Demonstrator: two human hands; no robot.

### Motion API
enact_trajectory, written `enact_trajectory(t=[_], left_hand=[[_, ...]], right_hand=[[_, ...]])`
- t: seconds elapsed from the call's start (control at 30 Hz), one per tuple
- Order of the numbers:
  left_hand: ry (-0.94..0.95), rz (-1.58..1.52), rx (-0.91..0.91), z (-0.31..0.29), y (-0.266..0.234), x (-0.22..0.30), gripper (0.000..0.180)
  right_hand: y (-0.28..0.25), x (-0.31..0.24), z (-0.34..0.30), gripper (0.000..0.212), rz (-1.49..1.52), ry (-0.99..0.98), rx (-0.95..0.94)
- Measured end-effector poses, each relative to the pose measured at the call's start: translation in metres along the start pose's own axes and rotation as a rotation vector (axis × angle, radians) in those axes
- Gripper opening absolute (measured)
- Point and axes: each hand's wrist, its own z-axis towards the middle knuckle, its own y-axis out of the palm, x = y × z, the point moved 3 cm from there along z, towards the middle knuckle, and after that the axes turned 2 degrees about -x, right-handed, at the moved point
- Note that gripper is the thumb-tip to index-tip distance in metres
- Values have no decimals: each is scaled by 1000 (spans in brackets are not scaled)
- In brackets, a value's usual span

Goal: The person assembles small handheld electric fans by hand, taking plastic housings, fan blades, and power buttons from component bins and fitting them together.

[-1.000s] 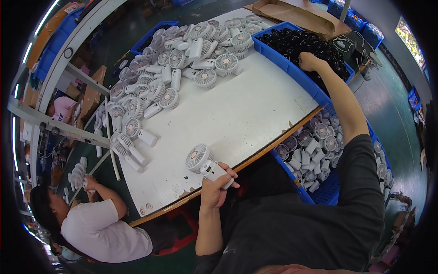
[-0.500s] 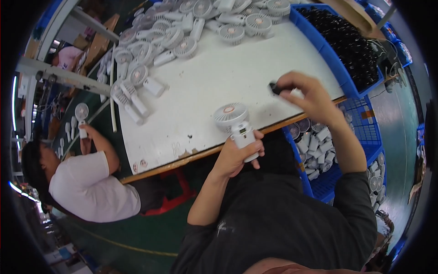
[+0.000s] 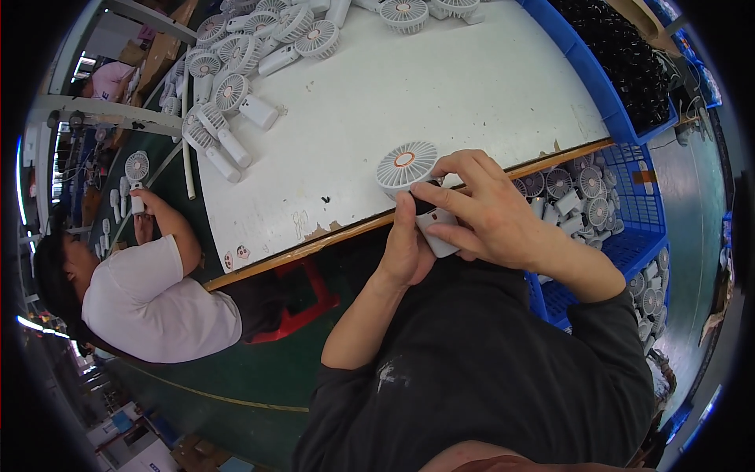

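A white handheld fan point(image 3: 399, 175) is held at the table's front edge, its round grille facing up. My left hand point(image 3: 405, 248) is closed round its handle from the left and below, thumb along the side. From the right, my right hand point(image 3: 499, 211) is closed with its fingertips on a small black part point(image 3: 427, 197), pressed against the fan's neck just below the head. The fingers cover much of this part, so its full shape is hidden. Lower on the white handle a small dark window shows between the hands.
More white fans point(image 3: 317, 39) lie piled at the table's far left. A blue bin point(image 3: 586, 67) of small black parts stands at the right; a blue crate point(image 3: 657, 212) of fans sits below. At left, a co-worker point(image 3: 161, 303) holds another fan.
My right hand has come left and down with the black part, from above the table to the fan's neck. The fan stays in my left hand, whose thumb has moved up the handle.
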Motion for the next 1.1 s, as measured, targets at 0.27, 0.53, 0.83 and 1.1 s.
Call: enact_trajectory(t=[0.27,0.53,0.83,1.1], left_hand=[[34,2,280,0,-3,-18,56],[494,1860,251,35,6,83,94],[37,1983,1204,69,-171,237,90],[298,1720,1256,41,-200,256,99]], right_hand=[[21,-14,-15,61,-54,164,151],[31,42,-107,57,1164,650,461],[-9,221,-324,45,-18,1208,603],[-1,260,-351,47,-417,1110,470]])
